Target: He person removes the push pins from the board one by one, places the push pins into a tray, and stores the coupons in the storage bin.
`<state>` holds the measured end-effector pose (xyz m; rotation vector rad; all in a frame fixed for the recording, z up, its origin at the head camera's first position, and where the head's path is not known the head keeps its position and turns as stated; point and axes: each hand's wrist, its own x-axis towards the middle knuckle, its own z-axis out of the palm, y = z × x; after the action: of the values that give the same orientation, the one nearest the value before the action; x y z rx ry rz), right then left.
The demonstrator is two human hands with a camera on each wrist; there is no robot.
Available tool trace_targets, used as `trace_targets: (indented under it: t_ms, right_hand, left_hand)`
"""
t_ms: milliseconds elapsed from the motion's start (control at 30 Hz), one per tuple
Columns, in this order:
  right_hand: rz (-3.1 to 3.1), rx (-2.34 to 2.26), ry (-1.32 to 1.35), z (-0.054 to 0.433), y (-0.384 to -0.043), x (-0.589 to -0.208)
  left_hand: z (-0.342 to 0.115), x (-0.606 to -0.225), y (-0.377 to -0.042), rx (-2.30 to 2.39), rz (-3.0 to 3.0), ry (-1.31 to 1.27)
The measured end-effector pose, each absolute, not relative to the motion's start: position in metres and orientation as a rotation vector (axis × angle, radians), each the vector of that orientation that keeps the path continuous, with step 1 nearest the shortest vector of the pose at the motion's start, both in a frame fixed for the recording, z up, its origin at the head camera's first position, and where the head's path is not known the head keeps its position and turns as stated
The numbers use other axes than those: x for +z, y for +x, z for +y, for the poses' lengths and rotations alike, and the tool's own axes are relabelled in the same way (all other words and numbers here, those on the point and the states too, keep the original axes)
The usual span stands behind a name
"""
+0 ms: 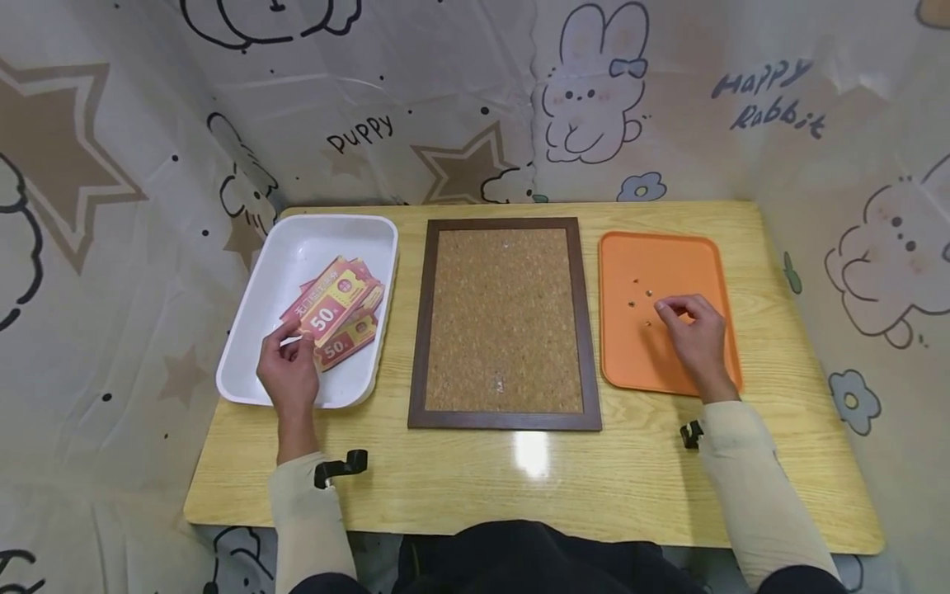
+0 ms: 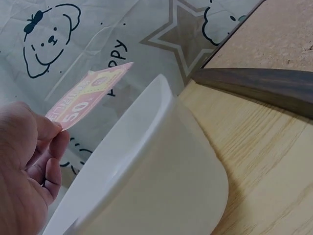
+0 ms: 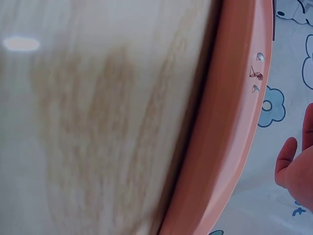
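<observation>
My left hand [image 1: 291, 378] pinches the near end of a red and yellow paper coupon [image 1: 332, 304] marked 50, between thumb and fingers. In the left wrist view the coupon [image 2: 88, 95] is tilted up above the rim of the white basin [image 2: 142, 132]. More such coupons [image 1: 349, 342] lie in a loose pile in the basin below it. Over the orange tray [image 1: 631, 363] my right hand [image 1: 698, 338] has thumb and forefinger brought together. Whether something tiny is between those tips is too small to tell. Several small metal tacks [image 1: 632, 304] lie on the tray beside it.
A brown-framed cork board [image 1: 505, 322] lies flat between basin and tray. Small clear items [image 1: 499, 384] show near its lower and upper edges. All rest on a light wooden table [image 1: 445, 478], with printed cloth walls [image 1: 460, 99] on the left, back and right.
</observation>
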<state>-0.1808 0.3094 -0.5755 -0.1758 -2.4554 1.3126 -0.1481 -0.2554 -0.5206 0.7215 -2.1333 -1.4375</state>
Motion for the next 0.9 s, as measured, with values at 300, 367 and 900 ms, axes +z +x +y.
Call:
trace_targets:
  t_ms: [300,367,900]
  right_hand:
    - [-2.454,1.29,-0.185,0.313,-0.177,-0.58]
    - [-2.449,1.282,-0.183,0.314,-0.176,-0.58]
    - [-2.483,1.227,-0.242,0.32,-0.17,-0.589]
  left_hand:
    - [-0.262,-0.524,-0.147,-1.407,-2.198,0.809]
    - [-0.263,-0.525,-0.147,-1.386,-2.219,0.819]
    - [-0.27,-0.531,-0.147,-1.329,-2.335,0.865]
